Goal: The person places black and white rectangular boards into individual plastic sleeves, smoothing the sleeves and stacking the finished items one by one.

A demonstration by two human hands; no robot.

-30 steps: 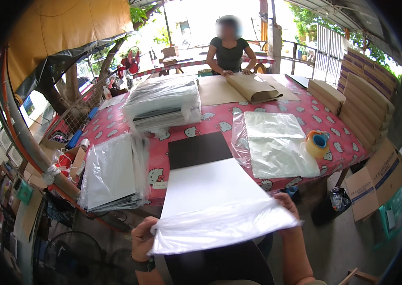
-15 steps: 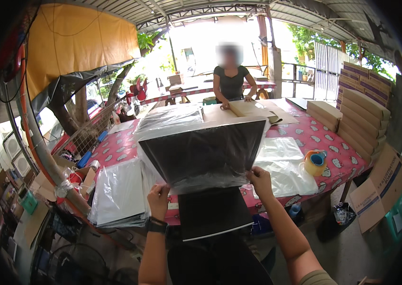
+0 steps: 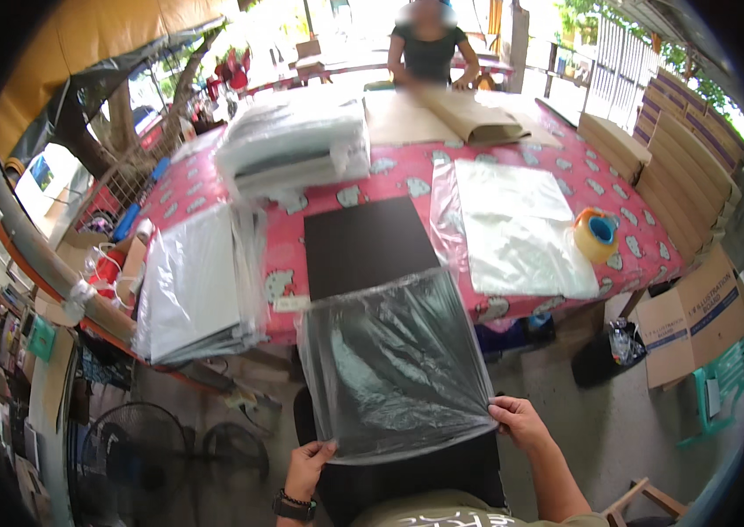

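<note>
A clear plastic sleeve (image 3: 397, 369) is stretched between my hands in front of me, with something dark and flat showing through its wrinkled film. My left hand (image 3: 309, 465) pinches its near left corner. At the near right corner, the fingers of my right hand (image 3: 520, 423) are closed on the film, gathering creases. The sleeve's far edge overlaps the near end of a black board (image 3: 368, 244), which lies on the table. I cannot tell whether the dark layer fills the whole sleeve.
The table has a pink patterned cover (image 3: 398, 180). Plastic-wrapped sheets (image 3: 192, 281) lie left, a wrapped stack (image 3: 297, 145) behind. Clear sleeves (image 3: 521, 228) and tape rolls (image 3: 596, 235) lie right. Across the table, a person (image 3: 429, 53) handles brown board (image 3: 477, 119). A black bin (image 3: 605, 356) stands right.
Both hands have pulled the plastic sleeve down and toward me from its raised, tilted position. The black board beyond it now shows on the table. My view has tipped downward.
</note>
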